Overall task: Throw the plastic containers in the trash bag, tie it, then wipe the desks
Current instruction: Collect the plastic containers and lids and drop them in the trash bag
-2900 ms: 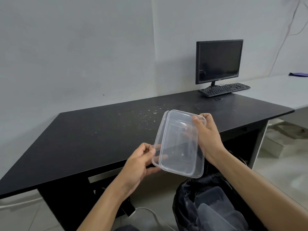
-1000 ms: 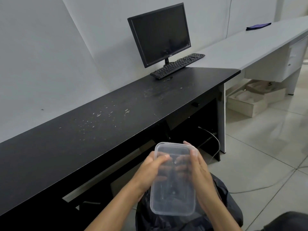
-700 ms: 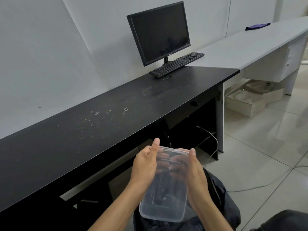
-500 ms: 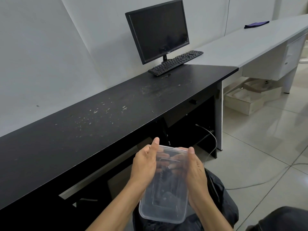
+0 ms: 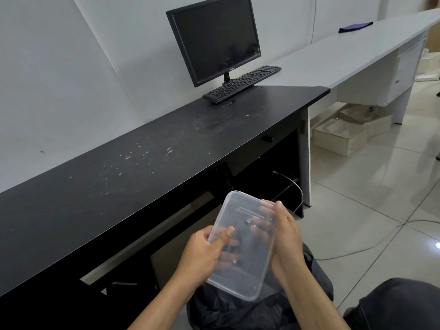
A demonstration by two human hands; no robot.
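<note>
A clear rectangular plastic container [image 5: 247, 265] is held tilted in front of me, above the black trash bag [image 5: 228, 308] on the floor. My left hand [image 5: 202, 256] grips its left edge, thumb on top and fingers underneath. My right hand [image 5: 285, 236] holds its right side, with the fingers seen through the plastic. The black desk [image 5: 114, 182] to the left carries scattered white crumbs and smears. A grey desk [image 5: 333, 53] continues beyond it on the right, with a purple cloth [image 5: 356, 27] lying far along it.
A black monitor [image 5: 214, 36] and keyboard [image 5: 240, 83] stand at the black desk's far end. White boxes [image 5: 342, 136] lie under the grey desk. A cable [image 5: 357, 248] runs across the tiled floor. A dark rounded object [image 5: 395, 306] sits at bottom right.
The container has tilted, its far end swinging left. My left hand slid down to the container's lower left edge. The view shifted slightly.
</note>
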